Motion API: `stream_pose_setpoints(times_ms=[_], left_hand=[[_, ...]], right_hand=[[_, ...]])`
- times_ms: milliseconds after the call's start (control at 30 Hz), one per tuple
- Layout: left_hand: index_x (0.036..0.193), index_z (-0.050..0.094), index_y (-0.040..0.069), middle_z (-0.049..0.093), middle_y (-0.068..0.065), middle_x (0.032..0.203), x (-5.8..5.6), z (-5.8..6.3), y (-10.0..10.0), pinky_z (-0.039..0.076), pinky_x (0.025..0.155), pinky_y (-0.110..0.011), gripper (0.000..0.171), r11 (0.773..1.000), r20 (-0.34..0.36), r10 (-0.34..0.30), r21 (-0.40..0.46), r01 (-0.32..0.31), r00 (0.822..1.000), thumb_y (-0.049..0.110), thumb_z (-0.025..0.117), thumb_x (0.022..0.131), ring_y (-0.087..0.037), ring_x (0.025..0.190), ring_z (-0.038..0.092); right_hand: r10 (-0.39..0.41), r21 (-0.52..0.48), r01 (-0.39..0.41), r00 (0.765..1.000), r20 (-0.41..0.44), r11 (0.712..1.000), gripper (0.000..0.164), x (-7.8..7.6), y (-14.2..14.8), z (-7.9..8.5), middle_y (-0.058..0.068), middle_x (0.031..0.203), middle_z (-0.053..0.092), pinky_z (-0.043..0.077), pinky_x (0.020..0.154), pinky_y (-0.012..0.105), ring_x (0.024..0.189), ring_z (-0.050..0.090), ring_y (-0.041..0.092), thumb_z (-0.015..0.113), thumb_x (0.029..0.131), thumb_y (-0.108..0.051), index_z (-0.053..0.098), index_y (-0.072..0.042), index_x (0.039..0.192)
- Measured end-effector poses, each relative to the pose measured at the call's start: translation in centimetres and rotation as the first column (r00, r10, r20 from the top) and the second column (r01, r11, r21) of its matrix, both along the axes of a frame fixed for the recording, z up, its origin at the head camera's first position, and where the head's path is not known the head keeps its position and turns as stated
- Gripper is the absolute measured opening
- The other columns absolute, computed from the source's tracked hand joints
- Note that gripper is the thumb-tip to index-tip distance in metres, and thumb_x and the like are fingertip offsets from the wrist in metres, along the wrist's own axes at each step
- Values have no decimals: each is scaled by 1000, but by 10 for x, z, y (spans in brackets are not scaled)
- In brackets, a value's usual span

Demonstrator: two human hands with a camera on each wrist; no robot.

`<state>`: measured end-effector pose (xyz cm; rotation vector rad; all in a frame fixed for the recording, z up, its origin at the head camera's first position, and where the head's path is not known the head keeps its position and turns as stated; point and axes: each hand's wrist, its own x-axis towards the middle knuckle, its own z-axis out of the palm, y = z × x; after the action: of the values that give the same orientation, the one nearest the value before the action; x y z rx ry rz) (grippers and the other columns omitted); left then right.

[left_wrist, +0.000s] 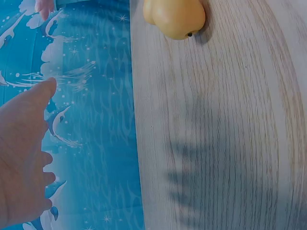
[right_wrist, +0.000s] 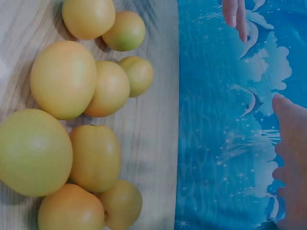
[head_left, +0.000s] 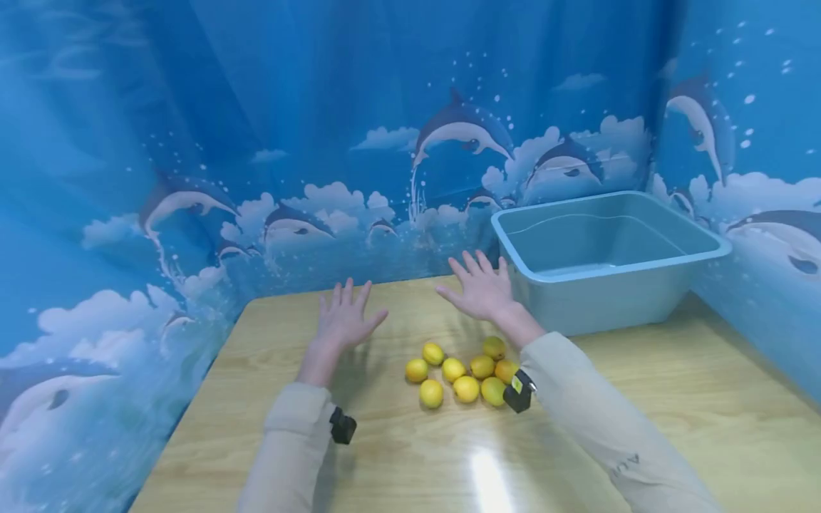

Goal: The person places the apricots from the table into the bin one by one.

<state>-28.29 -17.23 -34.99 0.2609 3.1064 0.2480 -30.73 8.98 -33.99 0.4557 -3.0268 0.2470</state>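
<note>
My left hand [head_left: 342,322] hovers over the left part of the table, its fingers straight and spread, holding nothing. Fingers spread too, my right hand [head_left: 482,291] is held beside the near left corner of a light blue plastic tub [head_left: 596,303] and grips nothing. Between my forearms, several round yellow fruits [head_left: 453,370] lie in a loose cluster on the tabletop. Some of them look slightly orange or greenish. In the right wrist view the fruits [right_wrist: 63,79] fill the left side, apart from the hand. One fruit [left_wrist: 180,17] shows at the top of the left wrist view.
The pale wooden table [head_left: 224,399] ends at a blue curtain [head_left: 321,178] printed with dolphins and clouds. At the back right, the deep tub stands close to the curtain's corner. Small black cameras [head_left: 343,426] are strapped on both sleeves.
</note>
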Motion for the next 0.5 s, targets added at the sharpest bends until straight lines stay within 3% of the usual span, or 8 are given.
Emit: stream_pose_setpoints(times_ms=[267,400,500], left_hand=[[150,11,18,2,-17,152,3,2,4,-6,105,-57,74,1000,-28,-25,-17,24,999,58,34,92,-38,138,-2],[149,17,13,13,-16,152,3,3,6,-1,106,-56,70,996,-80,-59,-78,52,995,53,37,94,-36,138,9],[143,32,8,33,-16,145,4,5,7,11,107,-54,62,990,-149,-99,-117,82,984,45,43,95,-34,133,27]], right_hand=[[22,2,-22,998,-58,1000,70,8,0,8,10,153,15,3,107,57,139,8,32,32,93,-59,20,-19,149],[73,-13,-75,989,-127,997,60,13,2,15,15,145,33,22,105,51,133,27,34,43,95,-44,33,-9,144],[105,-44,-115,978,-182,992,47,17,6,21,17,131,50,38,95,47,119,45,34,48,96,-32,48,-4,133]])
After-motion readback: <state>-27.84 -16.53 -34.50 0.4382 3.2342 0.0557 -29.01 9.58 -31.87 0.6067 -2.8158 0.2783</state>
